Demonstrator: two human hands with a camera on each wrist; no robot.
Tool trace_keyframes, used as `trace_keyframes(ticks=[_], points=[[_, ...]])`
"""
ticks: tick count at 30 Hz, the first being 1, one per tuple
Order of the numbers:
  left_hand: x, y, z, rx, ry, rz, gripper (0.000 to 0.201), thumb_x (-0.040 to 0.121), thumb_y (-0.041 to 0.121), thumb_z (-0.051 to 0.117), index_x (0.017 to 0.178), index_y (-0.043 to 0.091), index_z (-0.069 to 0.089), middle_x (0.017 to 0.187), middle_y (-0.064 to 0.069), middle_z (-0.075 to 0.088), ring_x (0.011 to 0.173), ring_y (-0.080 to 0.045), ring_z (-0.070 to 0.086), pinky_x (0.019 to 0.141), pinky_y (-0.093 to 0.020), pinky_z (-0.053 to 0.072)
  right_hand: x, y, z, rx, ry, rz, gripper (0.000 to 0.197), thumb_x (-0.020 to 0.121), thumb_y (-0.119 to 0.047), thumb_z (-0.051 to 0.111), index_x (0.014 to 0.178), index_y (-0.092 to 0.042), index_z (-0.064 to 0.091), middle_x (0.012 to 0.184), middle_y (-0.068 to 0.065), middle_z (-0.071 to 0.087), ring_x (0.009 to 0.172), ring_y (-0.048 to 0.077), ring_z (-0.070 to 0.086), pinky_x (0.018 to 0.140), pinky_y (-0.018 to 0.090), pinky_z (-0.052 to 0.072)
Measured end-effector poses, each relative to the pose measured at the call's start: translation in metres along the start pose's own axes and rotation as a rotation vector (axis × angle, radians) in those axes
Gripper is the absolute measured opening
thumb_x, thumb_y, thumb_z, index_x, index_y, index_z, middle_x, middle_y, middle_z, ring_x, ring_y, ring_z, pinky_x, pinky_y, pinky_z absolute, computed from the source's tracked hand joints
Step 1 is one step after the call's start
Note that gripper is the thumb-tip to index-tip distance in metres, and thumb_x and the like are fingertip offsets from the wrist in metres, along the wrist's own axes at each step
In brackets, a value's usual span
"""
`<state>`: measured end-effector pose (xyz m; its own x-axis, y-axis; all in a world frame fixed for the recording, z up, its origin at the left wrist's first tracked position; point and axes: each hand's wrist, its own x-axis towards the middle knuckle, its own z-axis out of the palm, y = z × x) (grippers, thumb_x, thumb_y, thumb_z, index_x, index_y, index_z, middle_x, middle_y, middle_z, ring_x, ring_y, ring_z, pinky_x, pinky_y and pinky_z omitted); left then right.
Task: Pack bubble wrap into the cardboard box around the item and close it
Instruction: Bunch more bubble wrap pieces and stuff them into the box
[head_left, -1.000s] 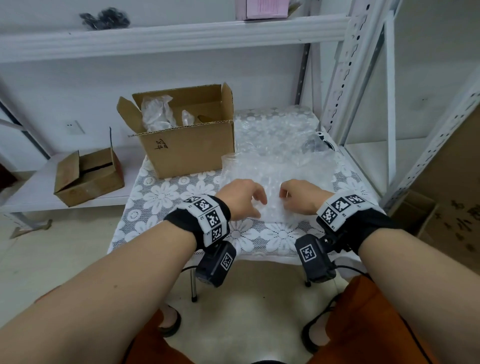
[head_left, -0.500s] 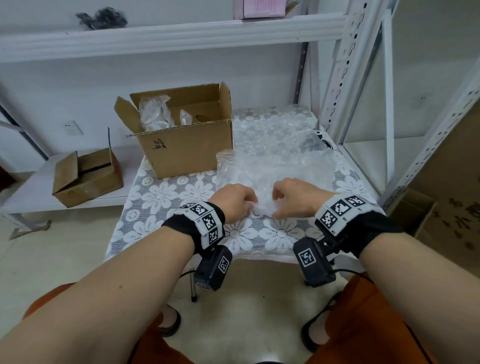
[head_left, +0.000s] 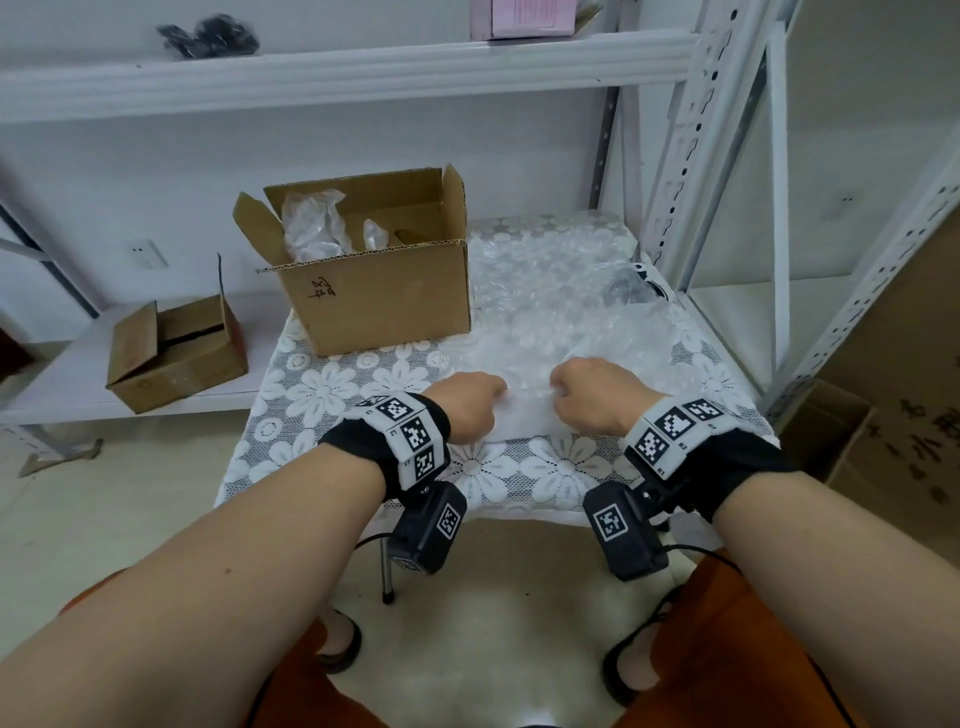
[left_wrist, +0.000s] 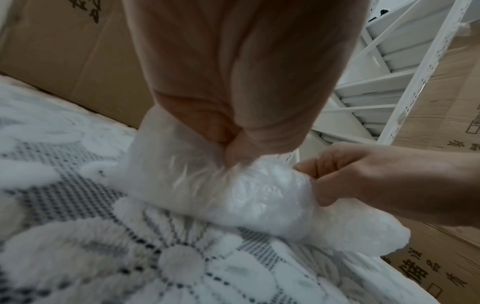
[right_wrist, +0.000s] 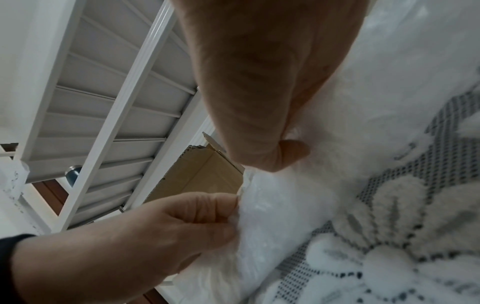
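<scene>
Both your hands, left (head_left: 470, 402) and right (head_left: 597, 397), pinched a bubble wrap (head_left: 524, 410) sheet on the surface (head_left: 322, 395); the box (head_left: 374, 291), partly stuffed, was unclosed.

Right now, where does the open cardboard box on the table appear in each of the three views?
Head: cardboard box upper centre-left, on the table behind the left hand.
Left wrist: brown wall filling the upper left, behind the hand.
Right wrist: only a flap at centre, above the left hand.
Shared landmark: the bubble wrap both hands pinch.
</scene>
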<state>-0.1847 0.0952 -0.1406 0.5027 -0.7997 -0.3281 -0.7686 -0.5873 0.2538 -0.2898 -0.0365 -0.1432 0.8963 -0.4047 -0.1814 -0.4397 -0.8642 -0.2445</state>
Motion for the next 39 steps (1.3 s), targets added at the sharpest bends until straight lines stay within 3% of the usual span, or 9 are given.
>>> trace_keyframes(ticks=[3,5,11,14,18,24,28,33,39], points=[[0.000,0.001,-0.001,0.035,-0.037,-0.004,0.047,0.094,0.000,0.034,0.138,0.012,0.044,0.138,-0.009,0.049,0.123,-0.027,0.048,0.095,-0.032,0.040,0.001,0.002,0.001,0.029,-0.042,0.015,0.030,0.087,-0.008,0.038,0.111,-0.008,0.056,0.112,0.011,0.061,0.101,0.028,0.057,0.082,0.034,0.045],[0.001,-0.001,-0.001,0.015,0.006,-0.003,0.043,0.094,0.003,0.037,0.134,0.015,0.047,0.134,-0.007,0.052,0.119,-0.024,0.050,0.091,-0.030,0.041,0.002,0.003,0.000,0.037,-0.064,0.026,0.030,0.089,-0.008,0.037,0.116,-0.009,0.051,0.117,0.010,0.059,0.103,0.027,0.054,0.086,0.037,0.045],[0.000,-0.001,-0.003,-0.062,0.462,0.165,0.013,0.086,0.017,0.061,0.098,0.021,0.064,0.099,0.003,0.058,0.096,-0.014,0.054,0.077,-0.025,0.042,0.003,0.008,0.004,0.063,-0.013,0.025,0.020,0.097,-0.012,0.036,0.113,-0.009,0.047,0.111,0.011,0.060,0.093,0.025,0.054,0.077,0.033,0.042],[-0.001,0.006,0.000,-0.138,0.339,0.207,0.009,0.083,0.024,0.068,0.091,0.024,0.064,0.095,0.007,0.058,0.083,-0.009,0.055,0.068,-0.019,0.038,0.004,0.010,0.006,0.084,0.061,0.018,0.021,0.092,-0.003,0.042,0.111,-0.008,0.050,0.110,0.011,0.059,0.098,0.026,0.055,0.078,0.031,0.042],[0.001,0.004,0.010,-0.107,0.188,0.199,0.034,0.076,0.027,0.077,0.107,0.024,0.062,0.102,0.009,0.055,0.093,-0.008,0.054,0.079,-0.022,0.044,0.004,0.012,0.005,0.064,0.164,0.001,0.028,0.083,0.009,0.043,0.100,-0.010,0.055,0.109,0.010,0.055,0.103,0.025,0.049,0.083,0.032,0.043],[0.005,-0.001,0.017,-0.153,0.200,0.100,0.020,0.087,0.018,0.063,0.107,0.019,0.066,0.111,0.002,0.066,0.103,-0.015,0.060,0.090,-0.029,0.049,0.000,0.014,0.005,0.021,0.208,-0.034,0.012,0.086,-0.013,0.056,0.088,-0.013,0.067,0.099,0.005,0.061,0.103,0.021,0.050,0.080,0.030,0.044],[0.007,0.001,0.015,-0.148,0.218,0.081,0.024,0.093,0.012,0.049,0.112,0.015,0.065,0.116,-0.003,0.065,0.105,-0.019,0.058,0.089,-0.032,0.047,-0.007,0.014,0.000,-0.018,0.044,-0.043,0.037,0.077,-0.038,0.066,0.106,-0.016,0.061,0.108,0.000,0.053,0.105,0.018,0.046,0.086,0.031,0.043],[0.010,0.004,0.008,-0.065,0.159,0.078,0.027,0.098,0.012,0.042,0.118,0.014,0.058,0.120,-0.006,0.061,0.107,-0.022,0.055,0.084,-0.029,0.043,-0.013,0.012,-0.008,-0.033,-0.046,-0.038,0.049,0.080,-0.031,0.066,0.125,-0.017,0.052,0.125,0.002,0.054,0.115,0.022,0.049,0.097,0.035,0.040],[0.012,-0.001,0.002,-0.063,0.209,0.029,0.018,0.093,0.018,0.052,0.110,0.017,0.058,0.114,-0.003,0.060,0.104,-0.020,0.055,0.083,-0.029,0.044,-0.006,0.011,-0.010,0.105,-0.089,-0.006,0.036,0.093,-0.022,0.048,0.128,-0.011,0.046,0.127,0.009,0.054,0.111,0.024,0.051,0.084,0.028,0.038]])
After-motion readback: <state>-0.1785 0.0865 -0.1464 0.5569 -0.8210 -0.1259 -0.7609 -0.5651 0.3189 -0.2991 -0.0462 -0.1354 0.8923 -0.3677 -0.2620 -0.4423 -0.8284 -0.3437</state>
